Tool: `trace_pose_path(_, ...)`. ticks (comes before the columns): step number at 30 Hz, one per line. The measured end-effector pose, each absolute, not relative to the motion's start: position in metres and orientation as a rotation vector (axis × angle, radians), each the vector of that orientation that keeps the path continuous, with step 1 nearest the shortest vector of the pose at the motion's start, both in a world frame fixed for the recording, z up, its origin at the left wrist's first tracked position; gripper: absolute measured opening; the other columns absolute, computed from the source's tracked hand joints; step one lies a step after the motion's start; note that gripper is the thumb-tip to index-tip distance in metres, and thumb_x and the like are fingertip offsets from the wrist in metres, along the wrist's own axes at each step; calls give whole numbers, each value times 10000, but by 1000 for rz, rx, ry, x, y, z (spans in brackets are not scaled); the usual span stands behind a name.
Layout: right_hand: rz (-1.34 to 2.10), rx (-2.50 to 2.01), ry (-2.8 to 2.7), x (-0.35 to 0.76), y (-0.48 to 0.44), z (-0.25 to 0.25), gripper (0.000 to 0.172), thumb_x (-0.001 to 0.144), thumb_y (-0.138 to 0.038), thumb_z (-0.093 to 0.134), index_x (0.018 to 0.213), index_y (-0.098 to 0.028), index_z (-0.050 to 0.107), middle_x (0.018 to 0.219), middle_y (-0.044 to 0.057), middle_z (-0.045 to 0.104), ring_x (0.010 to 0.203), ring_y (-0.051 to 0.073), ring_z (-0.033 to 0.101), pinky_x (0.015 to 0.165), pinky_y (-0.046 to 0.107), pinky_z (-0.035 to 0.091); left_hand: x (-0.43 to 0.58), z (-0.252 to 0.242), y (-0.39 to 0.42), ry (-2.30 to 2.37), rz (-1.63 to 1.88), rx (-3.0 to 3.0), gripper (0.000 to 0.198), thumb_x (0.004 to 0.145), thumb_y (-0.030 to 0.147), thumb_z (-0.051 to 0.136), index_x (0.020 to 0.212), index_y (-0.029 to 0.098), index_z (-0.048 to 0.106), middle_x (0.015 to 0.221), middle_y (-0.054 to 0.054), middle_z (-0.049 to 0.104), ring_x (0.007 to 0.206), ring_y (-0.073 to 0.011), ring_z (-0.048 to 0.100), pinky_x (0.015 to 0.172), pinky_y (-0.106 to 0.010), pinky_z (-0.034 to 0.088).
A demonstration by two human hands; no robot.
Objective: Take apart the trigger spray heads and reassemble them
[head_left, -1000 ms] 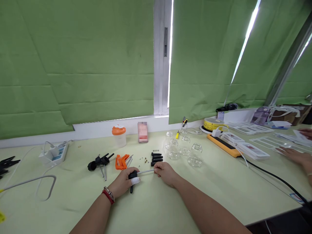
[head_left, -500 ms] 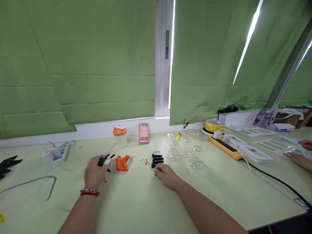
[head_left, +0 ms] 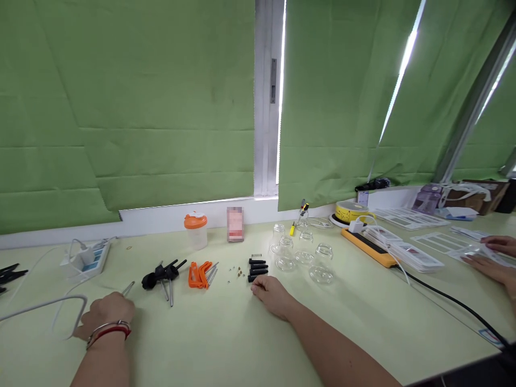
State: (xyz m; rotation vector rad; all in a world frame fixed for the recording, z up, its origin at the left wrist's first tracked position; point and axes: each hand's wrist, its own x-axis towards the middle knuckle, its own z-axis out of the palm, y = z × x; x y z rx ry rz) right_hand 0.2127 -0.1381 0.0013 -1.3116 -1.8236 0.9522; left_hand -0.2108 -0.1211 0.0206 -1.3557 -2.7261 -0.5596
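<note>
My left hand (head_left: 105, 317) is closed at the left of the pale green table (head_left: 226, 333), with a thin metal rod (head_left: 128, 288) sticking out above its knuckles. A red and silver bracelet sits on that wrist. My right hand (head_left: 271, 293) rests on the table with fingers curled, its fingertips just below a small stack of black cylindrical parts (head_left: 258, 269). What the right fingers hold, if anything, is hidden. Between the hands lie black-handled tools (head_left: 163, 273) and orange-handled tools (head_left: 198, 274).
Several clear glass jars (head_left: 300, 251) stand right of the black parts. Tiny screws (head_left: 237, 273), an orange-lidded cup (head_left: 195, 230), a white power strip (head_left: 85, 257) and a grey cable (head_left: 44, 305) lie about. Another person's hands (head_left: 489, 258) work at far right near an orange power strip (head_left: 365, 245).
My left hand has let go of its shared rod-and-handle grip, swung left past the black tools, and now sits at the far left with a rod. My right hand stayed nearly still.
</note>
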Motion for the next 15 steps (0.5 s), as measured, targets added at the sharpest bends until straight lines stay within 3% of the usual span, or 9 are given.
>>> trace_pose_path(4, 951, -1322, -1814, 213, -139, 3, 173, 791, -324, 500, 739, -184, 587, 674, -2, 521, 607, 119, 415, 576, 229, 330, -196, 35, -124, -2853, -301, -1101, 214, 642, 282, 530, 793, 193, 653, 1028, -134, 632, 946, -368, 544, 669, -479, 393)
trace_pose_path(7, 943, -1329, -1818, 213, -139, 4, 149, 774, -303, 523, 761, -185, 612, 693, 4, 544, 628, 125, 437, 591, 234, 341, -181, 43, -125, -2626, -348, -1270, 278, 691, 275, 503, 928, 207, 632, 1120, -98, 615, 1028, -339, 514, 791, -485, 367)
trace_pose_path(11, 962, -1332, -1799, 212, -142, 8, 155, 774, -288, 527, 789, -185, 642, 701, 9, 552, 638, 127, 446, 608, 239, 356, -163, 39, -120, -2299, -417, -1628, 503, 741, 202, 426, 1235, 116, 468, 1368, -145, 425, 1196, -271, 431, 965, -426, 314)
trace_pose_path(15, 1293, -1061, -1852, 205, -161, 25, 266, 810, -272, 500, 1018, -223, 658, 730, 0, 572, 637, 111, 463, 654, 247, 390, -154, 30, -113, -2244, -342, -1773, 607, 716, 150, 421, 1323, 159, 391, 1464, -118, 291, 1253, -279, 385, 1042, -456, 229)
